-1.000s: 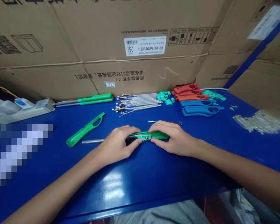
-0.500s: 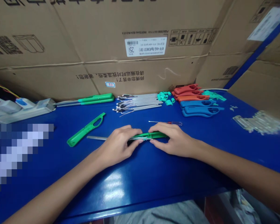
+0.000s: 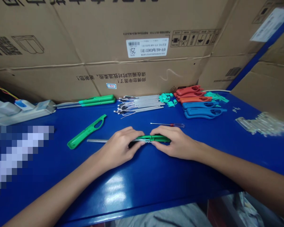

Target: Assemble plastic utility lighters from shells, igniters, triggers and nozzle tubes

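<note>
Both of my hands rest on the blue table (image 3: 156, 176) and grip one green plastic handle (image 3: 153, 138) lying flat between them. My left hand (image 3: 119, 148) is closed over its left end, where a thin metal tube (image 3: 97, 141) sticks out to the left. My right hand (image 3: 176, 143) is closed over the handle's right end. Small wires show where the two hands meet. A second green handle half (image 3: 86, 131) lies loose to the left of my left hand.
At the back lie a row of metal tubes (image 3: 139, 104), two finished green tools (image 3: 94, 101), teal clips (image 3: 167, 98), red handles (image 3: 190, 93) and blue handles (image 3: 203, 110). A small screwdriver (image 3: 170, 125) lies behind my right hand. Clear parts (image 3: 262, 123) sit right. Cardboard boxes (image 3: 132, 47) wall the back.
The green handle has been turned flatter against the table between my hands. The metal tube now shows a little further out to the left. Both hands stay in place.
</note>
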Demonstrator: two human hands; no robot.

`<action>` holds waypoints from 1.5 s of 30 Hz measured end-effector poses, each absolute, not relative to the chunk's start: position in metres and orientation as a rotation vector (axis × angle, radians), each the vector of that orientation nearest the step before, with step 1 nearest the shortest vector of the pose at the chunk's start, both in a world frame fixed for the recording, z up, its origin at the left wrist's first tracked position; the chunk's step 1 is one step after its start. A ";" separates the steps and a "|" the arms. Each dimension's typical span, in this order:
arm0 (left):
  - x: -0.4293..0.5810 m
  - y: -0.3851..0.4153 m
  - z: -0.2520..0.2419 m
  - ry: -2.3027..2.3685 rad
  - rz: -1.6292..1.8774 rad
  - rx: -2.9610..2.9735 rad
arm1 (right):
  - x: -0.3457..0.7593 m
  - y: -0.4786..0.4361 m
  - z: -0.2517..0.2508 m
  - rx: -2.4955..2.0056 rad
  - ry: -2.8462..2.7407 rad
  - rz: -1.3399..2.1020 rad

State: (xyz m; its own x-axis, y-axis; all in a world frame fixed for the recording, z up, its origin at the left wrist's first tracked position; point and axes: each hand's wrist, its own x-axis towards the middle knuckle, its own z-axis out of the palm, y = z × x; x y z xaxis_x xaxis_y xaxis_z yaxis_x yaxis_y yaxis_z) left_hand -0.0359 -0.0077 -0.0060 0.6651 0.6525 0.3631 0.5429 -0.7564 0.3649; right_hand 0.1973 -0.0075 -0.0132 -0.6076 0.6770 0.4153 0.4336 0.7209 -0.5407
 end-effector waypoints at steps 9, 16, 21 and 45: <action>-0.041 -0.008 0.003 1.087 0.508 2.694 | 0.196 -0.003 -0.008 -1.049 -2.062 1.007; -0.040 -0.009 0.007 1.035 0.497 2.665 | 0.194 0.000 0.004 -1.144 -1.753 1.565; -0.039 -0.009 0.007 0.963 0.606 2.653 | 0.195 0.002 0.006 -1.147 -1.605 1.684; -0.039 -0.007 0.006 1.003 0.641 2.443 | 0.195 0.002 0.005 -1.143 -1.715 1.617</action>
